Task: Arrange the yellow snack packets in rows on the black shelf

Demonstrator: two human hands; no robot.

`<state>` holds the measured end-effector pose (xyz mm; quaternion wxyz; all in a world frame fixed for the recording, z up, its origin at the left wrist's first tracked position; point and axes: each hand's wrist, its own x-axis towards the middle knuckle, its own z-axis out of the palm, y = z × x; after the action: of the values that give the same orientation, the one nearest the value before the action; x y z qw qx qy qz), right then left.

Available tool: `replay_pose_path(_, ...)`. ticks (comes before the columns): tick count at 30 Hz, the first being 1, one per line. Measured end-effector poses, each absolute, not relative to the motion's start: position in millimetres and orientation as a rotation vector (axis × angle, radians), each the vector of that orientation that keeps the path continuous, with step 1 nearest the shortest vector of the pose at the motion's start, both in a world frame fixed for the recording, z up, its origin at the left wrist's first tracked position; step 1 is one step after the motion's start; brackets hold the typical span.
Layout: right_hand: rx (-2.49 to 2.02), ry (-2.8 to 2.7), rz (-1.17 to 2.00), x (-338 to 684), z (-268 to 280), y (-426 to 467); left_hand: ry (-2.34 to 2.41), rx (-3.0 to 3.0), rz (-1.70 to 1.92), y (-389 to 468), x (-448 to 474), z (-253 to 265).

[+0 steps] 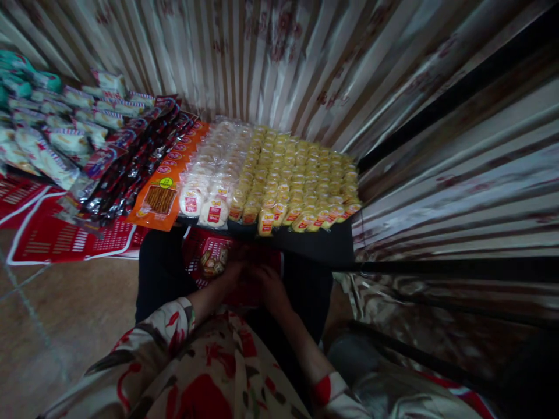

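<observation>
Head view: snack packets (213,262) beside left-hand fingers (230,271).

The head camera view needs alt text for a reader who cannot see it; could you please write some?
Both hands, left hand and right hand, meet over a red basket on the person's lap, beside a small snack packet. Ahead, rows of yellow packets, white packets and dark packets lie displayed before a curtain.

We count two hands, our left hand (229,273) and our right hand (271,285), over one red basket (205,247). One small bundle of snack packets (213,262) sits in it. On the display we see one orange snack pack (159,201) in front; the yellow packets (301,174) and white packets (209,180) are too many to count.
</observation>
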<state>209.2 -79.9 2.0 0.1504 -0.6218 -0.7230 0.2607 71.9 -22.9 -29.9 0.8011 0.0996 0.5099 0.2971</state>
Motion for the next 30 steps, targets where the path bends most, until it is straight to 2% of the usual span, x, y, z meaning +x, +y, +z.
replay_pose_path(4,-1.77,-1.923,0.671,210,4,-81,1.065,0.244,0.655,-21,67,-6)
replay_pose_path(16,-1.68,-1.422,0.78,232,45,-84,0.904,0.338,0.806,-31,74,59)
replay_pose_path(24,-1.641,-1.063,0.798,259,70,-79,0.952,0.711,0.663,-40,98,83)
replay_pose_path(30,-1.53,-0.623,0.81,253,85,-74,1.034,0.899,0.8,-32,131,100)
